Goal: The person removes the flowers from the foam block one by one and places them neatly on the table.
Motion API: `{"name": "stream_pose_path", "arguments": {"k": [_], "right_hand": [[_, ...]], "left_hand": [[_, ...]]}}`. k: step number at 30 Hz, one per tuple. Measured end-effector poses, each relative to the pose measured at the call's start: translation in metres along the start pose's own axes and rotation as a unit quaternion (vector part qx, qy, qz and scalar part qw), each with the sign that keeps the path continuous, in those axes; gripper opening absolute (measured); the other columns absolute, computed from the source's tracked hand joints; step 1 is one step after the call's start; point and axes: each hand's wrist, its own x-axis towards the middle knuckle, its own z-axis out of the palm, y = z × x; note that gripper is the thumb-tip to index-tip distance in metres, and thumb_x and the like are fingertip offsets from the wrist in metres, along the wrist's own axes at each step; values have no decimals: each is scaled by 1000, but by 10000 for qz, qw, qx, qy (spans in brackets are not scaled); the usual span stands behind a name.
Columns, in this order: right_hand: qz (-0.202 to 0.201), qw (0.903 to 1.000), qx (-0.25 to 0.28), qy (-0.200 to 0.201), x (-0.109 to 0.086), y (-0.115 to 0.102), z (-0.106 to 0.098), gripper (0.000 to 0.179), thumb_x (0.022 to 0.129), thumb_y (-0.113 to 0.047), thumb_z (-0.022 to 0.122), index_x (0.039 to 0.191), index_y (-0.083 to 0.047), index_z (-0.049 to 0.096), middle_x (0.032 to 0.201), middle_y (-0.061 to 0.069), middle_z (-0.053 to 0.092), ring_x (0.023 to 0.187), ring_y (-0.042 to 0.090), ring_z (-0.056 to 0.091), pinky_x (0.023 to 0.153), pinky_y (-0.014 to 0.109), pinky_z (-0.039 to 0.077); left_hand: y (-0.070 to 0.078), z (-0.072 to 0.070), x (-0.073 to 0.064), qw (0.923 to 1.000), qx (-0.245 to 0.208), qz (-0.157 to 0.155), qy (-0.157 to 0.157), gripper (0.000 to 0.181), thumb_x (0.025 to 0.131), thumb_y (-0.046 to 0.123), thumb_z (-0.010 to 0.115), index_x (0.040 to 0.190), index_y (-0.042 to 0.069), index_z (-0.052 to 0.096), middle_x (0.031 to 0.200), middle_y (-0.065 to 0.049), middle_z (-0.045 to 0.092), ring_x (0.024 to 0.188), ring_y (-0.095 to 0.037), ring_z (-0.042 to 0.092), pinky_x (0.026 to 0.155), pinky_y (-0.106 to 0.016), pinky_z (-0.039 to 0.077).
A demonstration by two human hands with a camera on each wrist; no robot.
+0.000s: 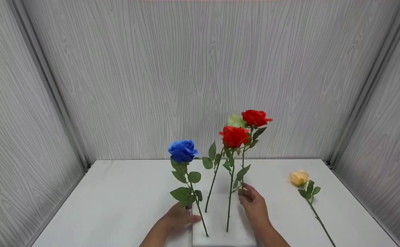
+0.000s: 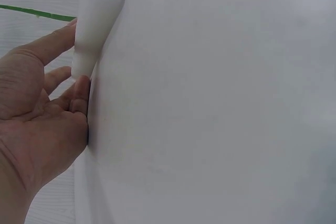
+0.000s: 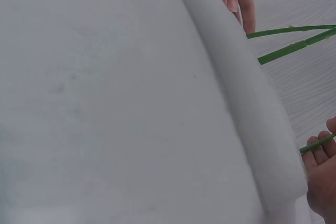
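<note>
Rear red rose [image 1: 256, 118] at the white block's [image 1: 217, 238] right, its stem [image 1: 243, 159] pinched by the right hand [image 1: 256, 207]; the left hand [image 1: 176, 216] grips the block's left edge, beside the blue rose [image 1: 183, 151]. Setting the stem appears in hand; next, seating and release seem called for. Peach rose [image 1: 298, 178] lies apart, right

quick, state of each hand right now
Left hand: holding the white block at its edge.
Right hand: holding the rear red rose by its stem.
</note>
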Motion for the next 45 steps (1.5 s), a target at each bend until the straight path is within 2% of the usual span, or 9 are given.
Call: {"name": "stream_pose_path", "arguments": {"k": [7,10,13,16,20,31,36,41,45], "right_hand": [[85,9996,-32,280,3,1,-1,32,97,-10,63,129,-8,66,117,14,73,101,18,67,75,19,54],[146,9992,-47,367,4,2,2,27,97,-13,64,122,-8,70,113,12,74,100,19,68,74,19,55],[219,9989,-113,389,5,3,5,26,97,-19,66,120,-11,72,110,9,75,99,18,69,74,21,55],[205,9986,-226,438,5,5,7,27,97,-22,65,121,-12,72,108,6,77,97,16,70,73,21,55],[161,9975,-463,504,4,7,7,25,99,-21,63,120,-15,73,103,4,78,92,13,71,73,21,54],[-233,9959,-731,480,5,6,4,19,100,-16,60,116,-15,71,94,3,77,86,14,69,69,20,51],[-302,9970,-604,383,5,5,2,19,100,-14,59,116,-13,70,94,5,76,85,16,67,70,20,52],[-216,9988,-347,253,6,3,-1,20,102,-10,55,117,-8,68,93,10,75,83,18,66,68,22,54],[-205,9996,67,170,4,-2,-5,21,104,-10,52,119,-8,66,95,15,73,88,23,67,73,27,57]], "left_hand": [[2,-1,2,10000,-51,28,-22,78,80,32,85,143,5,48,139,-24,57,136,-41,48,114,-65,35],[1,-2,2,9998,-201,49,-78,77,81,29,85,143,4,47,138,-24,56,130,-37,49,114,-65,35],[0,-4,1,9993,-344,-77,-109,78,81,28,84,144,3,45,138,-24,54,126,-35,49,114,-67,34],[-2,-4,0,9993,-280,-215,-102,80,81,32,84,146,5,45,143,-24,53,134,-38,47,115,-69,31],[-4,0,1,9995,-165,-227,-117,82,81,35,83,147,6,44,148,-24,50,141,-42,44,115,-68,32],[-1,1,5,9994,-126,-295,-102,81,82,36,83,146,5,45,146,-26,52,139,-45,45,114,-67,34],[2,0,5,9995,-6,-293,-112,80,83,35,82,146,3,45,145,-27,52,141,-48,42,115,-67,32],[3,1,4,9979,94,-645,-44,74,82,38,82,139,4,49,137,-20,57,132,-38,50,113,-65,36],[3,1,4,9973,217,-698,3,72,82,38,82,137,3,51,135,-18,59,131,-35,51,113,-64,37]]}}
